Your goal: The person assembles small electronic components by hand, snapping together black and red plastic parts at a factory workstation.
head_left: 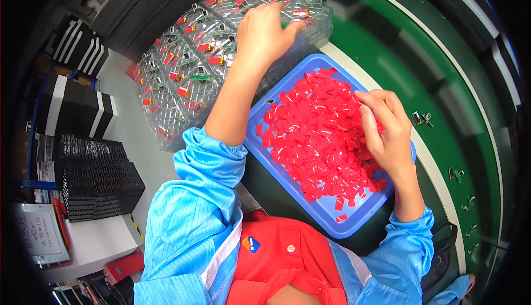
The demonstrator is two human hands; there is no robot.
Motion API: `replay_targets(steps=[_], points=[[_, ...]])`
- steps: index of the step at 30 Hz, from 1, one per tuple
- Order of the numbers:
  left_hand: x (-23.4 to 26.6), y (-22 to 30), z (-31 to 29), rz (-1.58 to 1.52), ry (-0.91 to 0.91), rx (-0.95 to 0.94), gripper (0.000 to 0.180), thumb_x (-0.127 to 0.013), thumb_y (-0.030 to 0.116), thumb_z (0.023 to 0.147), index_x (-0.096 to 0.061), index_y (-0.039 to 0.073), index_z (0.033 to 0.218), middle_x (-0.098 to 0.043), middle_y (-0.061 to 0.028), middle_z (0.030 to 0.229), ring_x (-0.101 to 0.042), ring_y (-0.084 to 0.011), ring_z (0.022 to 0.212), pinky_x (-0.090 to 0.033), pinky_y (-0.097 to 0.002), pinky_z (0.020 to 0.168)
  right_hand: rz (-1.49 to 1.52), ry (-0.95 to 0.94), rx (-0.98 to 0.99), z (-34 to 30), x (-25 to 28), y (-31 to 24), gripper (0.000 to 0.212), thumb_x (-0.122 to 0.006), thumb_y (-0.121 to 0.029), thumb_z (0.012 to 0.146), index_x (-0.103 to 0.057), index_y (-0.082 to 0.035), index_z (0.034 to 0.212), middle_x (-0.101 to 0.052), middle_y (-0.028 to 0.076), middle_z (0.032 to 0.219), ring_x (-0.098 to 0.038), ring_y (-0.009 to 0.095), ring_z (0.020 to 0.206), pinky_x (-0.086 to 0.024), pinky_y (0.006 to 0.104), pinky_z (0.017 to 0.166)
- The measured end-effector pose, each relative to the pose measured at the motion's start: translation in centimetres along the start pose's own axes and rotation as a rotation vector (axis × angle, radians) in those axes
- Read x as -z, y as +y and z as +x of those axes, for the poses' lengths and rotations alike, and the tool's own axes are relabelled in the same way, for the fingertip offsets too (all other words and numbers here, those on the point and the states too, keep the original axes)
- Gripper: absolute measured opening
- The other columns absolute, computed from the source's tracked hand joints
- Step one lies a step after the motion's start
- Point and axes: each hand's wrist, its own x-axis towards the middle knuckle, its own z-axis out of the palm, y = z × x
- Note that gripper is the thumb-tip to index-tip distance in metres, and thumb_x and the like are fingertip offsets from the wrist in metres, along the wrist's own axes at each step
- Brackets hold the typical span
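My left hand (266, 35) is over a stack of clear plastic trays (182, 56), its thumb apart from the fingers. The fingers are partly hidden, and I see nothing held in them. Close to its fingertips lies a small part with a red tab (300, 13). Several similar small electronic parts with red tabs sit in the tray's pockets. My right hand (389, 131) is closed in a pinch over the right side of a blue tray (329, 226). What its fingertips hold, if anything, is too small to make out. A heap of small red pieces (318, 133) fills most of the blue tray.
To the right a green conveyor belt (387, 45) curves past, with several small parts (423, 118) on it. Stacks of black trays (99, 178) and black-and-white blocks (77, 106) stand at the left. A sleeved arm of another person (451, 293) shows at the lower right.
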Motion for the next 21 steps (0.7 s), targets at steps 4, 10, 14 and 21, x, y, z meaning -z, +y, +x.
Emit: replay_targets(steps=[4, 10, 14, 21], points=[[0.1, 0.4, -0.1, 0.025, -0.267, -0.049, 0.025, -0.071, 0.022, 0.075, -0.068, 0.003, 0.09, -0.067, -0.0192, 0.089, -0.065, -0.0349, 0.086, -0.051, -0.0429, 0.076, 0.019, -0.01, -0.004, -0.5, 0.2, 0.2, 0.02, -0.058, 0.003, 0.083, -0.065, 0.001, 0.102, -0.059, 0.014, 0.093, -0.061, 0.023, 0.083, -0.048, 0.0291, 0.073], [-0.3, -1.5, 1.9, -0.024, -0.021, -0.014, 0.033, -0.071, 0.024, 0.076, -0.068, 0.0, 0.097, -0.068, -0.0203, 0.086, -0.067, -0.0326, 0.083, -0.052, -0.0396, 0.076, 0.015, -0.016, 0.004, -0.3, 0.0, 0.1, 0.02, -0.059, 0.003, 0.082, -0.065, 0.001, 0.102, -0.059, 0.014, 0.093, -0.061, 0.023, 0.083, -0.048, 0.0294, 0.074], [2.1, -1.1, -0.8, 0.137, -0.049, -0.047, 0.027, -0.071, 0.019, 0.074, -0.068, 0.003, 0.096, -0.067, -0.0195, 0.078, -0.064, -0.0355, 0.085, -0.049, -0.0436, 0.077, -0.003, -0.004, -0.007, -0.2, 0.3, 0.2, 0.021, -0.058, 0.004, 0.082, -0.065, 0.001, 0.102, -0.059, 0.014, 0.093, -0.061, 0.023, 0.083, -0.048, 0.0295, 0.074], [3.7, 2.6, -5.0, -0.413, -0.022, -0.003, 0.012, -0.065, 0.004, 0.078, -0.068, 0.001, 0.089, -0.067, -0.0145, 0.082, -0.067, -0.0247, 0.078, -0.053, -0.0331, 0.07, 0.074, 0.013, -0.056, -0.3, 0.3, -0.3, 0.026, -0.058, 0.006, 0.081, -0.065, 0.001, 0.105, -0.059, 0.015, 0.092, -0.06, 0.022, 0.08, -0.048, 0.0284, 0.071]])
